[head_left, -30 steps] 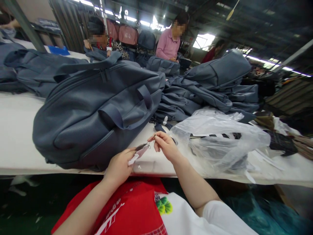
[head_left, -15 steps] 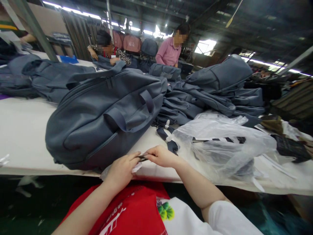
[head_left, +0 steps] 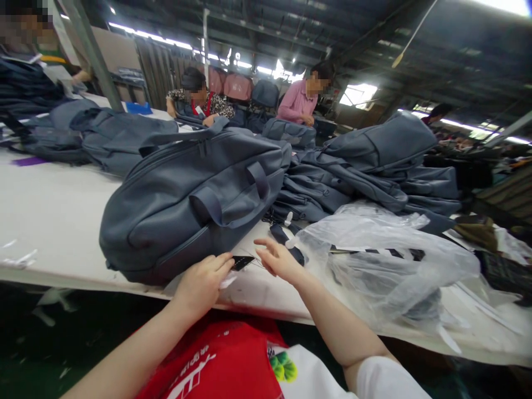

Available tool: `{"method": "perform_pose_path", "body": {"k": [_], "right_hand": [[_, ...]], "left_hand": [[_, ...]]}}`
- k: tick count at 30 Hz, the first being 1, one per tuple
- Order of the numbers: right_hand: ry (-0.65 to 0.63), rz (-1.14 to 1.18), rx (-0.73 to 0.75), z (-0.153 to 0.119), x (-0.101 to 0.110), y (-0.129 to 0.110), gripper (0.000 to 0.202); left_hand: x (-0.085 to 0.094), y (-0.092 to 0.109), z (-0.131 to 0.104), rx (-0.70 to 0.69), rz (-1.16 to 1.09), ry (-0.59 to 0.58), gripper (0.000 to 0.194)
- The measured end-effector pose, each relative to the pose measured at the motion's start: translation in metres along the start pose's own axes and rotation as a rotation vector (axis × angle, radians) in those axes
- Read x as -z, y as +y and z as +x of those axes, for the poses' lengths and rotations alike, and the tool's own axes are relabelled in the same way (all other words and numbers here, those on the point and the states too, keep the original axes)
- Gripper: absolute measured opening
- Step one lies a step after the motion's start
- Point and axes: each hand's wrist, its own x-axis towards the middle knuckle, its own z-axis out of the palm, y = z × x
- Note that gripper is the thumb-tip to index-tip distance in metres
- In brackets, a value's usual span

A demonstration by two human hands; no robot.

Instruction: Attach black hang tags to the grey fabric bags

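My left hand [head_left: 203, 282] is closed around a small black tag [head_left: 242, 262] with light marks on it, which sticks out past the fingertips. A bit of white paper or plastic [head_left: 227, 281] shows under those fingers. My right hand [head_left: 279, 259] is just to the right of the tag, fingers apart, index finger stretched out. Thin strings seem to run between the tag and this hand, too fine to follow. A large blue-grey bag [head_left: 166, 205] with two carry loops lies on the white table [head_left: 50, 216], right behind my left hand.
Crumpled clear plastic [head_left: 382, 260] covers the table at right. Dark straps [head_left: 297, 252] lie beyond my right hand. Blue-grey bags are piled behind [head_left: 374, 144] and at left [head_left: 120, 138]. Co-workers stand across the table, one in a pink shirt [head_left: 293, 105].
My right hand has let go of the tag and opened, moving slightly right. More of the tag's black face shows in my left hand. The view has turned a little left.
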Motion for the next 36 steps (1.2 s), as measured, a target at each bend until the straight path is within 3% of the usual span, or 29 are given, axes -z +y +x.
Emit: {"method": "perform_pose_path", "body": {"k": [3,5,8,10,12,15,17,18,21,22,24,27,29,31,36], "right_hand": [[-0.036,-0.187,-0.192,0.009,-0.002,0.023,0.054],[-0.132,-0.182,-0.308,0.01,-0.005,0.04,0.05],[-0.316,0.141,-0.442,0.004,-0.012,0.061,0.051],[-0.314,0.396,-0.48,-0.001,-0.016,0.07,0.048],[-0.233,0.523,-0.467,-0.003,-0.017,0.074,0.047],[-0.029,0.507,-0.311,-0.002,-0.01,0.063,0.044],[-0.013,0.38,-0.105,-0.001,0.0,0.045,0.04],[-0.093,0.277,0.003,0.0,0.006,0.033,0.037],[-0.498,-0.149,0.252,0.0,0.018,-0.007,0.028],[-0.591,-0.309,0.314,-0.001,0.018,-0.018,0.024],[-0.656,-0.594,0.417,-0.002,0.01,-0.034,0.016],[-0.608,-0.795,0.48,-0.003,-0.01,-0.039,0.009],[-0.553,-0.748,0.433,-0.002,-0.02,-0.033,0.007],[-0.502,-0.549,0.324,0.001,-0.024,-0.024,0.009],[-0.252,0.019,0.005,0.01,-0.001,-0.005,0.025]], "left_hand": [[-0.01,0.004,0.0,-0.021,0.022,-0.089,0.043],[-0.016,0.009,0.0,-0.023,0.014,-0.134,0.041],[-0.024,0.016,-0.001,-0.011,-0.034,-0.189,0.039],[-0.026,0.017,-0.002,0.01,-0.088,-0.21,0.039],[-0.026,0.016,-0.001,0.038,-0.169,-0.208,0.038],[-0.023,0.007,0.003,0.14,-0.409,-0.264,0.024],[-0.021,0.0,0.008,0.233,-0.688,-0.413,0.024],[-0.022,-0.004,0.011,0.271,-0.848,-0.507,0.025],[-0.025,-0.011,0.018,0.315,-1.225,-0.721,0.027],[-0.027,-0.011,0.02,0.339,-1.294,-0.744,0.028],[-0.031,-0.01,0.019,0.453,-1.391,-0.697,0.03],[-0.034,-0.006,0.014,0.562,-1.565,-0.57,0.037],[-0.034,-0.005,0.009,0.443,-1.6,-0.581,0.04],[-0.032,-0.006,0.005,0.329,-1.552,-0.605,0.042],[-0.022,-0.015,-0.001,0.372,-1.557,-0.564,0.04]]}}
